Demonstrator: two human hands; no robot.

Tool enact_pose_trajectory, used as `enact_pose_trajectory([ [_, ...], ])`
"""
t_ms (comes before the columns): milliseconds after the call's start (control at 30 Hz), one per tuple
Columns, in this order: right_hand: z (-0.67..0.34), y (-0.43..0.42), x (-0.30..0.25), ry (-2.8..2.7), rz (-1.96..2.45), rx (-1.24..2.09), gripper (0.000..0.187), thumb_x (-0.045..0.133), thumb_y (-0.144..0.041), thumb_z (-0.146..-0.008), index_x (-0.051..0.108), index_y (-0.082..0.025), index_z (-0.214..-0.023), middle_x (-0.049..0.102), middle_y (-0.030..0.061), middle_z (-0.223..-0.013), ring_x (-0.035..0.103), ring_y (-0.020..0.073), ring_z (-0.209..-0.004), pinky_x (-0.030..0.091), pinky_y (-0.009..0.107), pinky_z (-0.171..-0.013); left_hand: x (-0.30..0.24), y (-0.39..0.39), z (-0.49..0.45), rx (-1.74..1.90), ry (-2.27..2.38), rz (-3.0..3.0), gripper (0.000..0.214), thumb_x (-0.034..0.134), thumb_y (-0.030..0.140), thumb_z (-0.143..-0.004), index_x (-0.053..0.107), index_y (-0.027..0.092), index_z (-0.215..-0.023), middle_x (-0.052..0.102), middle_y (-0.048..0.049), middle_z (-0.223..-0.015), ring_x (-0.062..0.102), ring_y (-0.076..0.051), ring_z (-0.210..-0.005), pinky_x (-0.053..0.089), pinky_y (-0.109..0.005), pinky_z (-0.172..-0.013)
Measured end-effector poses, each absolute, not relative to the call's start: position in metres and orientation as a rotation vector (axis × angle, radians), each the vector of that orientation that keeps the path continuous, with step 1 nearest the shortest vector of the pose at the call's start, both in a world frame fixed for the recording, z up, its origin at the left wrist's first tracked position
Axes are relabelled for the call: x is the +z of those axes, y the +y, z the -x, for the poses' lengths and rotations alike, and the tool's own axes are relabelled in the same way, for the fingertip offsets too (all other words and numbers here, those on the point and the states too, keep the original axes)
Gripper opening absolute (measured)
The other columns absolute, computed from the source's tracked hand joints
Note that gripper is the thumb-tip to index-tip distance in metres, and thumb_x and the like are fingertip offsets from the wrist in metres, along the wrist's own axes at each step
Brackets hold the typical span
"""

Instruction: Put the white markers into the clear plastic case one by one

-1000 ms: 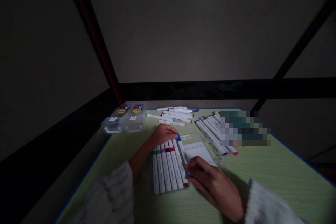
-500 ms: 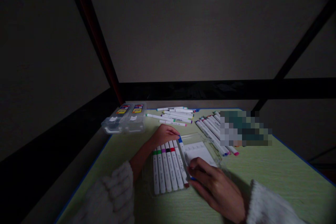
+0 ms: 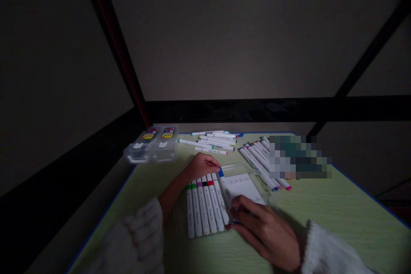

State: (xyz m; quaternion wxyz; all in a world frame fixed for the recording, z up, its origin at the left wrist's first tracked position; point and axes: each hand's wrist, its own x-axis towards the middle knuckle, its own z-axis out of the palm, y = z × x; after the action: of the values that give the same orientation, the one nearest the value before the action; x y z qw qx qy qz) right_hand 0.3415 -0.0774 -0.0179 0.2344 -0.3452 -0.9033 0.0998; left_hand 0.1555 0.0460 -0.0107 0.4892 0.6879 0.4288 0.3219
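A clear plastic marker case (image 3: pixel 236 165) lies open on the table in front of me. White markers (image 3: pixel 205 212) with green, purple, black and red bands fill its left half side by side. My left hand (image 3: pixel 203 164) reaches over their far ends, fingers together, fingertips at the blue end of a marker (image 3: pixel 221 174) beside the case's middle. The near end of that blue marker is pinched in my right hand (image 3: pixel 261 227), which hides much of it. A white insert (image 3: pixel 244 187) shows in the right half of the case.
Two closed clear cases (image 3: pixel 163 150) stand at the table's back left. Loose white markers (image 3: pixel 218 141) lie at the back, and more markers (image 3: pixel 260 162) are piled at the right beside a pixelated patch. The green table (image 3: pixel 334 218) has a blue edge.
My right hand has moved very slightly toward me at the near end of the blue marker. My left hand has shifted a touch to the right. Otherwise things look the same.
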Motion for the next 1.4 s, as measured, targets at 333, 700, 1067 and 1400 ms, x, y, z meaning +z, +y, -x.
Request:
enact_pose_trajectory([
  [333, -0.345, -0.075, -0.015, -2.516, 0.941, 0.297, 0.020, 0.037, -0.017, -0.082, 0.057, -0.017, -0.081, 0.052, 0.0070, -0.090, 0.055, 0.0151, -0.072, 0.047, 0.028, -0.065, -0.010, 0.046, -0.155, 0.788, 0.996, -1.700, 0.014, 0.064, 0.016, -0.057, 0.066, 0.008, -0.068, 0.065, -0.0063, -0.070, 0.059, -0.012, -0.063, 0.047, -0.024, -0.064],
  [700, -0.345, -0.073, -0.013, -2.555, 0.902, 0.169, 0.024, 0.034, -0.020, -0.085, 0.058, -0.015, -0.089, 0.053, 0.0087, -0.091, 0.054, 0.0171, -0.077, 0.047, 0.031, -0.068, -0.013, 0.047, -0.156, 0.768, 0.985, -1.797, 0.015, 0.061, 0.017, -0.061, 0.066, 0.008, -0.073, 0.063, -0.0056, -0.072, 0.056, -0.010, -0.063, 0.045, -0.021, -0.060],
  [1067, -0.355, -0.067, -0.013, -2.521, 1.073, -0.065, 0.062, 0.044, -0.054, -0.077, 0.039, -0.014, -0.124, 0.053, 0.0128, -0.099, 0.054, 0.0231, -0.082, 0.042, 0.041, -0.073, -0.013, 0.047, -0.154, 0.731, 0.955, -1.924, 0.017, 0.057, 0.013, -0.065, 0.068, 0.012, -0.077, 0.057, -0.0034, -0.074, 0.052, -0.009, -0.066, 0.044, -0.019, -0.059],
  [1400, -0.359, -0.067, -0.022, -2.643, 1.088, -0.072, 0.076, 0.054, -0.055, -0.069, 0.031, -0.014, -0.129, 0.051, 0.0146, -0.107, 0.054, 0.0251, -0.084, 0.038, 0.044, -0.078, -0.016, 0.049, -0.152, 0.729, 0.923, -1.932, 0.017, 0.055, 0.013, -0.066, 0.067, 0.013, -0.078, 0.054, -0.0033, -0.076, 0.052, -0.009, -0.067, 0.045, -0.020, -0.062],
])
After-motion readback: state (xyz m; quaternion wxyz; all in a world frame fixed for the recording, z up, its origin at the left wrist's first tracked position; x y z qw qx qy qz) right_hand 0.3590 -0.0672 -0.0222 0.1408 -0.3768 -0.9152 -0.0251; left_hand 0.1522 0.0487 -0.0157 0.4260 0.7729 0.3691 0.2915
